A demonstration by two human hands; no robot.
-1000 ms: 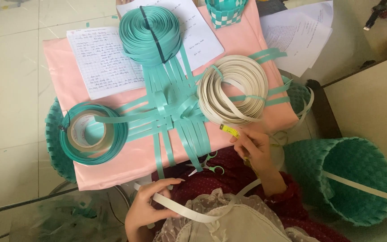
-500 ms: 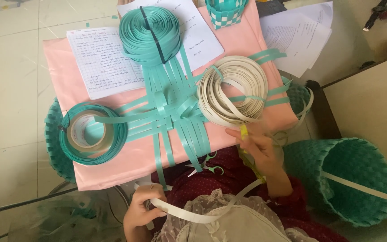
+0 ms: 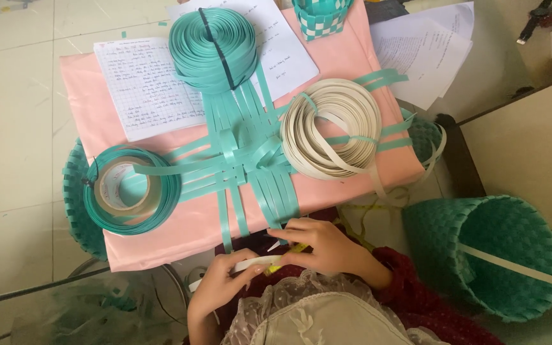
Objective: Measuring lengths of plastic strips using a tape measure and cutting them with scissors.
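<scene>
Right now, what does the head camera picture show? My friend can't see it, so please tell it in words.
Two hands, left hand and right hand, hold a cream strip and a yellow tool at the near edge of a pink table. On the table lie crossed teal strips, teal coils, a cream coil and papers; a teal basket lies at right.

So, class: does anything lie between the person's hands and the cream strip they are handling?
Nothing visible does. The left hand and right hand both already touch the cream strip, with a yellow tool at the right hand.
</scene>
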